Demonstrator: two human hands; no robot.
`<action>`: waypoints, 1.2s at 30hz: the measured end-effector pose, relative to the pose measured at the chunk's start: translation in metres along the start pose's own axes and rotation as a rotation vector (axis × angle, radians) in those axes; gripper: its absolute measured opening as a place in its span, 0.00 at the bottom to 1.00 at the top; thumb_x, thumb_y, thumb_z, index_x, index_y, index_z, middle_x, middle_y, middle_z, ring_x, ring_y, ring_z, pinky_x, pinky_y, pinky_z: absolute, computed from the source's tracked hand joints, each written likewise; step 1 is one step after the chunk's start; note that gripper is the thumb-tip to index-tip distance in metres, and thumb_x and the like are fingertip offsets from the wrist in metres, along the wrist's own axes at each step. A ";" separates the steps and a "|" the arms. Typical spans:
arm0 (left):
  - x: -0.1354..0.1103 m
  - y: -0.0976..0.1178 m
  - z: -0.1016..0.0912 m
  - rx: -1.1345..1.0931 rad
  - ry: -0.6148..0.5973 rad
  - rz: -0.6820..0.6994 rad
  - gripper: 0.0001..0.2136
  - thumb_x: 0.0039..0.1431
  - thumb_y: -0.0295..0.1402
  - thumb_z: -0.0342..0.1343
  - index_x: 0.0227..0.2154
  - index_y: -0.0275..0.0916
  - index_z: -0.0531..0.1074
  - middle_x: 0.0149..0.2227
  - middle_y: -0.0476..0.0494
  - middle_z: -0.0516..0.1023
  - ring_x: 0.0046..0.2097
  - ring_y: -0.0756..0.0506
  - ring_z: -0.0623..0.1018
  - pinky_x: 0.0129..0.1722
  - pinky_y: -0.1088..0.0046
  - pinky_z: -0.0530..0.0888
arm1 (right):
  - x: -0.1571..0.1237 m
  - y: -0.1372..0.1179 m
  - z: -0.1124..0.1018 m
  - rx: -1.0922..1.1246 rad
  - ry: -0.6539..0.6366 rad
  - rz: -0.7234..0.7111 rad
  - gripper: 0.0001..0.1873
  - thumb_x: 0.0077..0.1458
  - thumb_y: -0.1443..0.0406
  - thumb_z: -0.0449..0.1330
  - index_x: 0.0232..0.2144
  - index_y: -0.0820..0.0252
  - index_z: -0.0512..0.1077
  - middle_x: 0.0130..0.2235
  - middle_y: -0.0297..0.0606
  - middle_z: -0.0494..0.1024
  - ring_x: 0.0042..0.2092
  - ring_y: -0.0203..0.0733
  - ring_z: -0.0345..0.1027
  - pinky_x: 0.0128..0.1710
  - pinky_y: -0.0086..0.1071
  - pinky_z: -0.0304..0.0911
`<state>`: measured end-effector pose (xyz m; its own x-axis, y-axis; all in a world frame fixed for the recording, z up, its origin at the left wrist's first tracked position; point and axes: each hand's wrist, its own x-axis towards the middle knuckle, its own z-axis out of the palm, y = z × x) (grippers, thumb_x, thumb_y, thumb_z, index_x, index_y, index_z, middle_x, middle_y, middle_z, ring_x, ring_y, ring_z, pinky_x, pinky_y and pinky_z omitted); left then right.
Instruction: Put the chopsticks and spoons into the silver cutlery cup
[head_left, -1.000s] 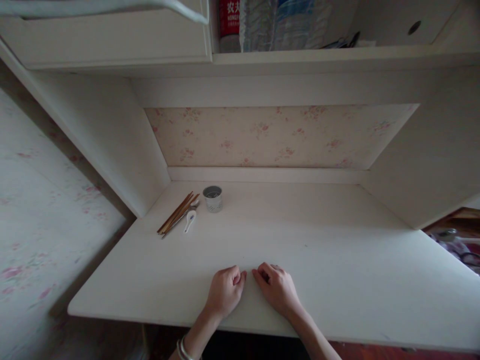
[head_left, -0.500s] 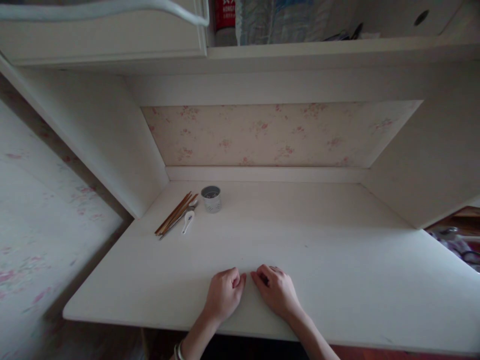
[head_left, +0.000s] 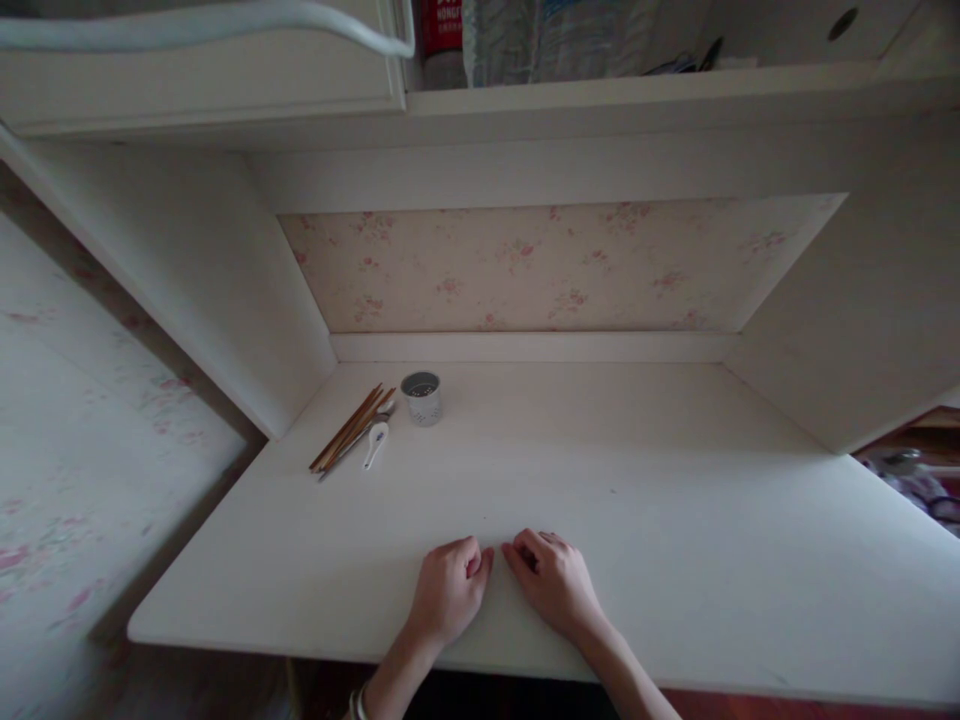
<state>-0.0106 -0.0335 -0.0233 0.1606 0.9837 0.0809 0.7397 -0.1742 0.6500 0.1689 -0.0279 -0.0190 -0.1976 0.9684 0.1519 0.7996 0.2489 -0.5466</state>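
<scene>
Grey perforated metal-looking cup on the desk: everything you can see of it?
The light-grey, metal-looking round cup stands upright, its open mouth facing up, on the left rear part of the white flat desk. Rows of small holes pierce its wall; the inside looks darker, with specks of light. No utensil sticks out above the rim. It sits just right of the brown wooden-looking chopsticks and the shiny silver spoon, apart from both. Only the desk touches it.
</scene>
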 end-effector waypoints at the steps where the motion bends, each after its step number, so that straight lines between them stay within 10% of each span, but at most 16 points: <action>1: 0.000 -0.001 0.001 0.000 0.001 0.003 0.19 0.63 0.38 0.47 0.18 0.39 0.52 0.18 0.54 0.57 0.22 0.52 0.59 0.25 0.74 0.54 | 0.000 0.000 0.000 -0.002 -0.002 -0.001 0.14 0.63 0.61 0.54 0.26 0.55 0.71 0.26 0.33 0.76 0.29 0.39 0.70 0.31 0.29 0.55; 36: 0.000 0.000 0.001 0.017 -0.005 -0.002 0.19 0.64 0.38 0.46 0.19 0.40 0.51 0.18 0.55 0.56 0.22 0.53 0.59 0.26 0.74 0.54 | 0.000 -0.001 -0.001 -0.024 -0.017 0.002 0.15 0.64 0.60 0.53 0.26 0.56 0.70 0.26 0.33 0.76 0.30 0.39 0.70 0.32 0.29 0.55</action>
<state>-0.0104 -0.0338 -0.0242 0.1620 0.9839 0.0759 0.7512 -0.1729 0.6371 0.1689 -0.0284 -0.0177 -0.2052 0.9691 0.1367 0.8131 0.2465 -0.5274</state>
